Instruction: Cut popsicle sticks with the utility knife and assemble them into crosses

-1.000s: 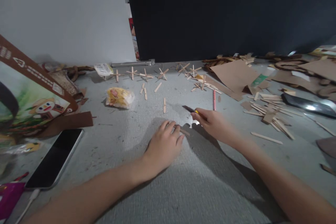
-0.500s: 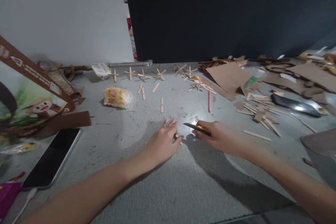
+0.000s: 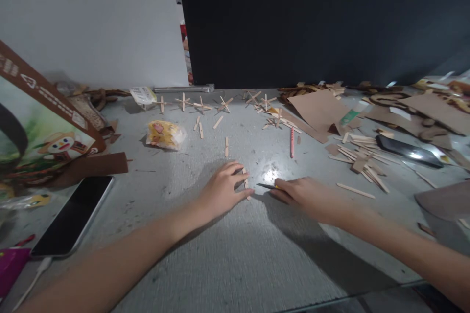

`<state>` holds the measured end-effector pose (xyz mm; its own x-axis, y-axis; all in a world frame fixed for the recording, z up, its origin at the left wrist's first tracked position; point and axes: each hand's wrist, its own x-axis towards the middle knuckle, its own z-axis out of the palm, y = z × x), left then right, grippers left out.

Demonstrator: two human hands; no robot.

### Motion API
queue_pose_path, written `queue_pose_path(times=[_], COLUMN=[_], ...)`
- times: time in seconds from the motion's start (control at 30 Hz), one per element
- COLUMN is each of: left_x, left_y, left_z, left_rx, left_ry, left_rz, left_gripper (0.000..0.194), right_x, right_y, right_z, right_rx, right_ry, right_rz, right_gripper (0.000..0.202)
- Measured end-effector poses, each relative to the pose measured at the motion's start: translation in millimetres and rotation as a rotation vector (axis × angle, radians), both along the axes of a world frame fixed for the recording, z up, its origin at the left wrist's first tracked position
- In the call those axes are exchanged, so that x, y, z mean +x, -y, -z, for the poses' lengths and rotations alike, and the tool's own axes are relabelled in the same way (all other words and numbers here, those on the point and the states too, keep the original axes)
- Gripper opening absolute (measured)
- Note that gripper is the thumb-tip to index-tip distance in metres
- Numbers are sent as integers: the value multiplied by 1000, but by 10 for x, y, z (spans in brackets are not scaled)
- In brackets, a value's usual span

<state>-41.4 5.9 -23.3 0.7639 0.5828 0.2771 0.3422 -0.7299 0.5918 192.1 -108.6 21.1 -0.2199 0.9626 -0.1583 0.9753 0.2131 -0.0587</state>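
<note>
My left hand point(image 3: 224, 187) rests on the grey tabletop, its thumb and fingertips pinching a short wooden craft stick point(image 3: 246, 182) that has dark marks on it. Just to the right, my right hand point(image 3: 299, 194) grips a utility knife point(image 3: 267, 186) with a dark blade and a bit of yellow on its body. The blade points left toward the stick, with a small gap between them. Beyond my left hand lies another short stick piece point(image 3: 226, 147), and a red-and-white striped pen-like stick point(image 3: 292, 143) lies past my right hand.
Several crossed-stick pieces point(image 3: 201, 104) line the back. A yellow plastic packet point(image 3: 165, 135) and a phone point(image 3: 73, 217) on a cable are at left. Loose craft sticks point(image 3: 362, 156), cardboard point(image 3: 317, 111) and a black glossy object point(image 3: 409, 150) lie at right.
The fingers of my left hand have shifted around the short stick, which now shows more fully and stands more upright in view. The knife has dropped slightly nearer to me.
</note>
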Motion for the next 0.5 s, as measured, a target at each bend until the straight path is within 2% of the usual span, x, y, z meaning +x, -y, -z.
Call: queue_pose_path(times=[0.2,0.37,0.5], left_x=[-27,-36,-39], left_y=[-135,-209,-226], left_z=[-51,-28,-57], left_rx=[-66,-85,-108], left_ry=[-128,-124,-203], left_rz=[72,103,118], left_gripper=[57,64,69], right_x=[-20,-49,-74], right_y=[-136,-184,-189], right_z=[133,117,85], right_rx=[9,7,-20], right_ry=[25,41,89], right_rz=[-83,-108,-95], right_gripper=[33,31,31])
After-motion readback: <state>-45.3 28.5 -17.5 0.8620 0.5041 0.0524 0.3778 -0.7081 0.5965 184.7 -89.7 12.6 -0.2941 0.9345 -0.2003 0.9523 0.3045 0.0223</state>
